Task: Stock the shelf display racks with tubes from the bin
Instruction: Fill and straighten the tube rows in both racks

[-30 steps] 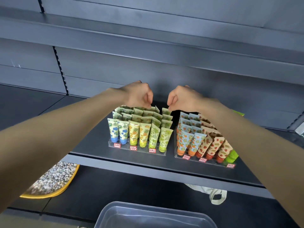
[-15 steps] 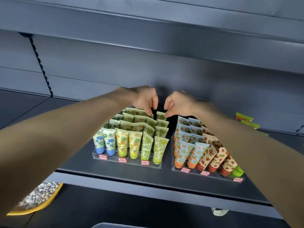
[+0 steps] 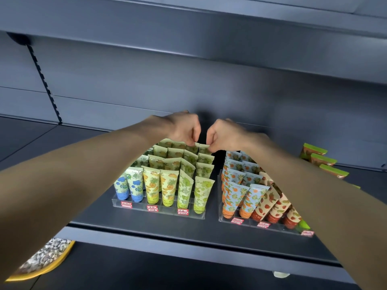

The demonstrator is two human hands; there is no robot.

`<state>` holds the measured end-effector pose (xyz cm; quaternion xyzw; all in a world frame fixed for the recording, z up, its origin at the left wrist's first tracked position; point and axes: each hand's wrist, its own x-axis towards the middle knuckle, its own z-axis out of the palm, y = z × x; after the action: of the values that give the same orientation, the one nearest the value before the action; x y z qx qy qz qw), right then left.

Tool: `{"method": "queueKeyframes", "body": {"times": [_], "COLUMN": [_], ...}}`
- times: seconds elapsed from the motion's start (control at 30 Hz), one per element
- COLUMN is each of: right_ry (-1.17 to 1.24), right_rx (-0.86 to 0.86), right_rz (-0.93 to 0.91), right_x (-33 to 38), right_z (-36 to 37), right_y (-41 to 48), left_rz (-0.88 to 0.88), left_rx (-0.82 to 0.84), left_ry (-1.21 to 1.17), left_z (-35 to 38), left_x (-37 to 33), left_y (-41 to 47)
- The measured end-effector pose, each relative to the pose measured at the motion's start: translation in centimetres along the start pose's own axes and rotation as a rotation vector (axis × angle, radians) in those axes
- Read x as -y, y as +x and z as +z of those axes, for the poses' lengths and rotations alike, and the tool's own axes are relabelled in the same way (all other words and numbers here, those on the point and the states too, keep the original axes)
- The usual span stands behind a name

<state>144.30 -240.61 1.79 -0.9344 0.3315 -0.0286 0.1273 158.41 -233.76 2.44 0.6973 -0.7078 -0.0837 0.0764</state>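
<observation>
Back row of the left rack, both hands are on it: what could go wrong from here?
The left hand and right hand pinch the back-row tubes only by their top edges; a slip could tip them onto the rows in front. The right forearm passes close over the right rack and could knock its tubes.

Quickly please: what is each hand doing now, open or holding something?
Left hand: fingers curled, pinches top of a back-row green tube.
Right hand: pinches top of the next green tube.
</observation>
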Motion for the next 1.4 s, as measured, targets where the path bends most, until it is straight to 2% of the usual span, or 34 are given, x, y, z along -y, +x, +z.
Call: {"method": "queueKeyframes", "body": {"times": [0.47, 1.4], "right_ry": [-0.054, -0.032], "right_rx": [-0.032, -0.036], "right_rz": [0.03, 0.057], "right_x": [-0.1, 0.5], "right_z": [0.2, 0.4], "right_y": [0.6, 0.3], "left_rz": [-0.025, -0.025], "left_rx": [-0.059, -0.016], "left_ry": [0.09, -0.08], "left_z": [0.8, -0.8], "left_x": [-0.1, 0.2], "left_y": [0.0, -0.9]}}
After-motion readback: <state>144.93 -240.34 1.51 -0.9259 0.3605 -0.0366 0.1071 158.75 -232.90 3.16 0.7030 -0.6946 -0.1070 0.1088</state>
